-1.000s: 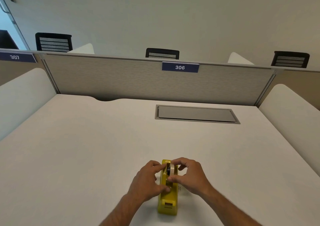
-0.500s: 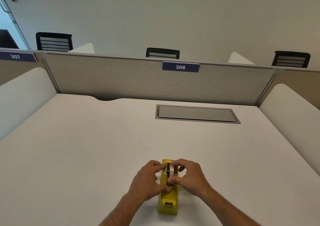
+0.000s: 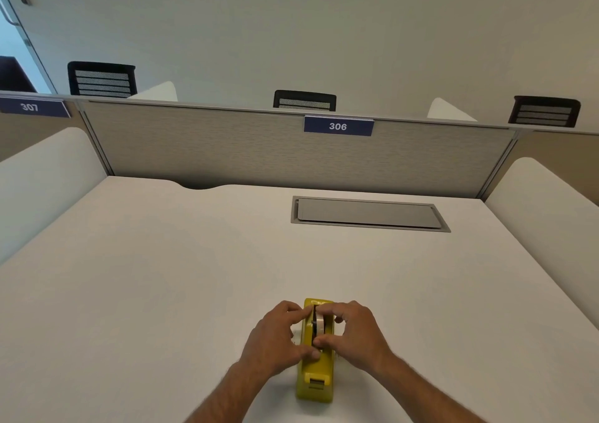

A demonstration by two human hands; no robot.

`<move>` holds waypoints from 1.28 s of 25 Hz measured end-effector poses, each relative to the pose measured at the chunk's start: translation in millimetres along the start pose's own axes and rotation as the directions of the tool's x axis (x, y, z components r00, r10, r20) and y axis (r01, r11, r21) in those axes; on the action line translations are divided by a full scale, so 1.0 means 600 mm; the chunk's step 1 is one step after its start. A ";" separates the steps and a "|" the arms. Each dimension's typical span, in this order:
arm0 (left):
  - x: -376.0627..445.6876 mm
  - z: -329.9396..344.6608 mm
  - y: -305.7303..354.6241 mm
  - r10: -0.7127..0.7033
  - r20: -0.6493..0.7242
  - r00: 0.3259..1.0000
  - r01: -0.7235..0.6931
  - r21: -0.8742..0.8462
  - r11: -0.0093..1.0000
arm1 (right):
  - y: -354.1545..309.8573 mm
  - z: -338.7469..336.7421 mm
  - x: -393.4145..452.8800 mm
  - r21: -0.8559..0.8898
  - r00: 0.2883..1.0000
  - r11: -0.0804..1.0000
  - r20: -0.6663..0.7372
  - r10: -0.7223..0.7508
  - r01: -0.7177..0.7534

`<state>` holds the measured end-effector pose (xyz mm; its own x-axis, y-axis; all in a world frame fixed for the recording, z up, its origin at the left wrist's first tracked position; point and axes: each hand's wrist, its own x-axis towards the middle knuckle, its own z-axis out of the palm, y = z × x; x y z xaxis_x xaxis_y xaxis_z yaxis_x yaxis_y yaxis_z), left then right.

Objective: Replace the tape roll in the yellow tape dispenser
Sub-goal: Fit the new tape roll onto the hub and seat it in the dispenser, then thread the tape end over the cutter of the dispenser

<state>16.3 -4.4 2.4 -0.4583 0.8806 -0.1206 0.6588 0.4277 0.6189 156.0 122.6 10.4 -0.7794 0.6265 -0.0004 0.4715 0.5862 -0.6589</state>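
A yellow tape dispenser [image 3: 316, 379] stands on the white desk [image 3: 162, 293] near its front edge, cutter end toward me. A tape roll [image 3: 320, 322], pale with a black core, sits upright in the dispenser's slot. My left hand [image 3: 275, 338] holds the dispenser's left side, thumb on its top. My right hand [image 3: 356, 335] pinches the roll from the right, forefinger over its top and thumb at its near side. The lower part of the roll is hidden inside the dispenser.
A grey cable hatch [image 3: 369, 213] is set into the desk at the back right. A fabric partition [image 3: 227, 150] with a blue 306 sign [image 3: 338, 126] closes the far edge. White side panels [image 3: 544, 202] flank the desk. Black chairs stand beyond the partition.
Both hands stay on the dispenser and roll; the fingers have shifted only slightly. The dispenser has not moved.
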 end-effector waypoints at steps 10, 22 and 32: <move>-0.005 -0.002 0.006 -0.011 0.055 0.998 0.011 0.006 1.000 | 0.008 0.002 -0.012 -0.099 0.988 0.984 -0.016 -0.152 0.150; 0.001 -0.011 0.011 0.069 0.025 0.997 -0.067 -0.075 0.995 | 0.006 -0.001 -0.014 -0.151 0.948 0.944 -0.085 -0.307 0.292; 0.013 0.002 0.006 0.061 -0.006 0.998 -0.062 -0.095 0.994 | 0.004 -0.009 -0.009 -0.166 0.931 0.926 -0.084 -0.355 0.338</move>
<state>16.0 4.1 2.8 -0.4209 0.9038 -0.0775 0.6259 0.3512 0.6963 163.4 123.6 12.8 -0.8586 0.4184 0.2964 0.2419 0.8403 -0.4852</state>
